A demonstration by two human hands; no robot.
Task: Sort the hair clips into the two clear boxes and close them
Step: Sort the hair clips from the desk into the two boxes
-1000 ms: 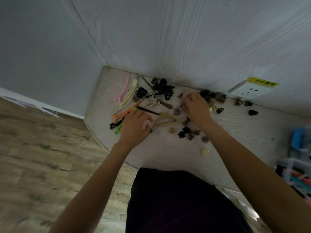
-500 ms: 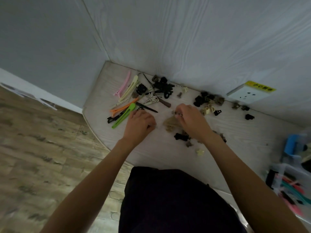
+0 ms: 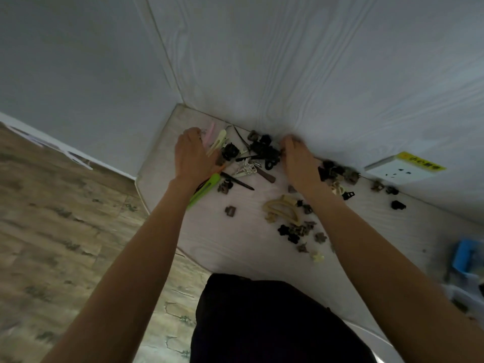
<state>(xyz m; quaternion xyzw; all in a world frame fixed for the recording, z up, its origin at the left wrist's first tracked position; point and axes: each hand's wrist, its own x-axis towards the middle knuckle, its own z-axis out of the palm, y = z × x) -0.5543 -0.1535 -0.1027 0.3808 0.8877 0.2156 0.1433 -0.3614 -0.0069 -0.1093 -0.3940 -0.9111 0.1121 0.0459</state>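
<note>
Hair clips lie scattered on the white table [image 3: 235,247] in the corner by the wall. My left hand [image 3: 192,153] lies palm down over the long clips at the left: a pink clip [image 3: 211,129], a cream clip [image 3: 219,141] and a green clip [image 3: 207,187] stick out around it. My right hand [image 3: 298,159] reaches to the wall, right of a heap of black claw clips [image 3: 264,150], fingers curled down. A big beige claw clip [image 3: 281,209] and a cluster of small clips [image 3: 296,231] lie nearer me. I cannot tell whether either hand holds anything.
A white wall socket [image 3: 400,169] with a yellow label sits on the wall at right, with small dark clips [image 3: 392,191] below it. At the far right edge stand a blue object [image 3: 466,255] and a blurred clear box [image 3: 463,292]. Wooden floor lies left of the table.
Both hands have moved from the near middle of the pile outward and away to its far side by the wall. The beige claw clip now lies uncovered.
</note>
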